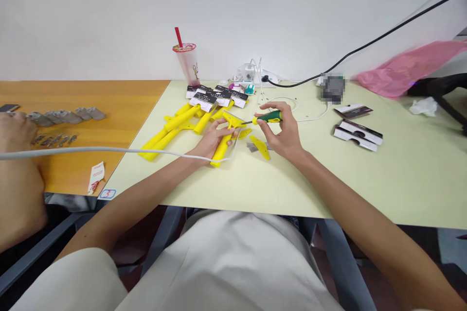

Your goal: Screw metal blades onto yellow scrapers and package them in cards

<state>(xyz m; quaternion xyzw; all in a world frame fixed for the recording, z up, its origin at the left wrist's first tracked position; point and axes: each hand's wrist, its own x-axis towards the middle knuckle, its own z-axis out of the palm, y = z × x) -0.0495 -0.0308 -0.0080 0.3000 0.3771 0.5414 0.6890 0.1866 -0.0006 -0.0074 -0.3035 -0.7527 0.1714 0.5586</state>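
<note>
My left hand (214, 137) is closed around a yellow scraper (220, 151), its handle slanting down toward me and its wide head at the top. My right hand (285, 132) grips a screwdriver (270, 116) with a green and yellow handle. The screwdriver's shaft points left, its tip at the scraper's head; whether it sits in a screw is too small to tell. Below my hands lie a loose yellow plate (260, 147) and a grey metal blade (251, 147). Several yellow scrapers (171, 129) with black and white card tags (203, 101) are piled to the left.
A cup with a red straw (188, 65) stands behind the pile. A power strip (251, 77) with cables lies by the wall. A white cable (109, 149) crosses in front of my left arm. Folded cards (358, 134) lie right. Another person's hand (16, 132) is at far left.
</note>
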